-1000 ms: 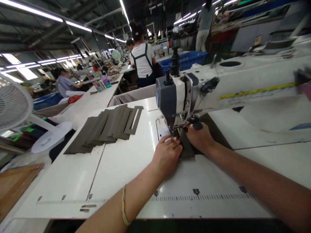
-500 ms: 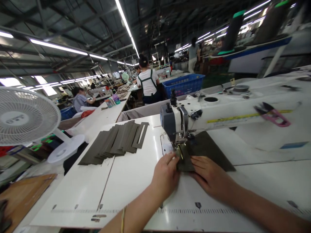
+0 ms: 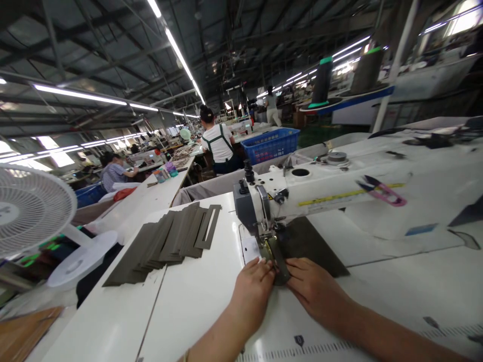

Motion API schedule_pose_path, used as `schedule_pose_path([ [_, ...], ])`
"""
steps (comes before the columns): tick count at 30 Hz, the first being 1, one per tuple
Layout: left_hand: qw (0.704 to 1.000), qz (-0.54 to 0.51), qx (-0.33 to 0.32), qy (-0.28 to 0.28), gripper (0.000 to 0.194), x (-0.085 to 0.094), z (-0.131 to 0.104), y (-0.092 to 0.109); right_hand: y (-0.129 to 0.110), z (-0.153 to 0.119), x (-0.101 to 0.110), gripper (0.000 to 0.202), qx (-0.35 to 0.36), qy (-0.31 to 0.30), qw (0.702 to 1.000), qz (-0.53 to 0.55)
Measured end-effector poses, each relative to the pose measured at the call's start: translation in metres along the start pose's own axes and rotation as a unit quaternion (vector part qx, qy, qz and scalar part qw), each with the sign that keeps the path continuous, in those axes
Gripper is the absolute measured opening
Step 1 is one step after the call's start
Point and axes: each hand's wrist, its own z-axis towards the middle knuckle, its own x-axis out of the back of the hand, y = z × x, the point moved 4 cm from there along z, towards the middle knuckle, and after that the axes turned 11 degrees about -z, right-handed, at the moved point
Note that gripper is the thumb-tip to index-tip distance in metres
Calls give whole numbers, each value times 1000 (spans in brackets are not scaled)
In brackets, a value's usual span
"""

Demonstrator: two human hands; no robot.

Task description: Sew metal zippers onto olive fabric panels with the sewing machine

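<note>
A dark grey-green fabric piece [image 3: 315, 246] lies under the head of a white sewing machine [image 3: 324, 186], its narrow near end coming out toward me. My left hand [image 3: 254, 289] pinches the left edge of that end, close to the presser foot [image 3: 267, 236]. From the right, my right hand [image 3: 313, 286] presses on the same piece with its fingers together. A gold-coloured zipper strip [image 3: 270, 249] shows between the hands at the needle. Left of the machine lies a fanned stack of similar fabric pieces [image 3: 162, 241], the outermost one with a slot cut in it.
A white fan [image 3: 81, 251] stands at the left. Pink-handled snips [image 3: 387, 193] rest on the machine arm. Beyond the table are a blue basket [image 3: 271, 145] and a person in a white shirt [image 3: 219, 143]. Thread cones [image 3: 322, 83] stand at the upper right.
The camera view has shifted, so the machine and stack appear lower and farther left. Both hands remain on the fabric, whose near end now looks narrower and more slanted.
</note>
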Motion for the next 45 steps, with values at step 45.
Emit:
schedule_pose_path([
  [45, 995, 90, -45, 13, 22, -1, 15, -27, 22, 26, -13, 29, 36, -7, 998, -47],
])
